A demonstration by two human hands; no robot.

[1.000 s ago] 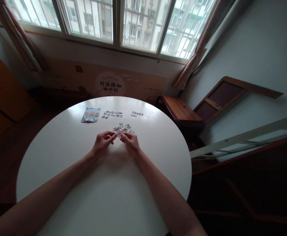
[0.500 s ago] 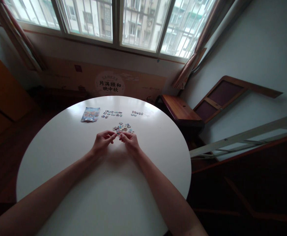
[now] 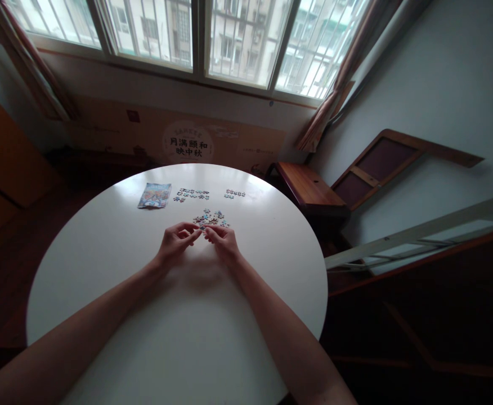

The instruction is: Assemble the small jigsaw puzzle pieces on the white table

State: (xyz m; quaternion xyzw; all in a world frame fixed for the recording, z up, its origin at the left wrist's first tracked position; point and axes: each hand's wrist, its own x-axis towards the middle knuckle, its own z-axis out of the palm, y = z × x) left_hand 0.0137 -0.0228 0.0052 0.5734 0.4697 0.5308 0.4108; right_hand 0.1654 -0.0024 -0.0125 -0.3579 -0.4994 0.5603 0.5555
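Observation:
Both my hands meet over the near side of a loose pile of jigsaw puzzle pieces [image 3: 213,218] on a white oval table [image 3: 196,337]. My left hand [image 3: 175,241] pinches a small puzzle piece [image 3: 202,228] between thumb and fingertips. From the other side my right hand [image 3: 223,241] closes its thumb and forefinger on the same small piece. Its picture is too small to make out. Beyond the pile lie rows of puzzle pieces [image 3: 193,194] at the left and a smaller group of pieces [image 3: 234,193] at the right.
A printed picture packet [image 3: 155,196] lies flat left of the rows. Past the table's right edge stands a wooden stool or bench [image 3: 308,185]. A barred window [image 3: 246,45] with curtains is behind, and a pale rail [image 3: 419,230] runs along the right.
Almost nothing differs. The view has shifted very slightly, and both hands keep their pinch on the small puzzle piece in the same place.

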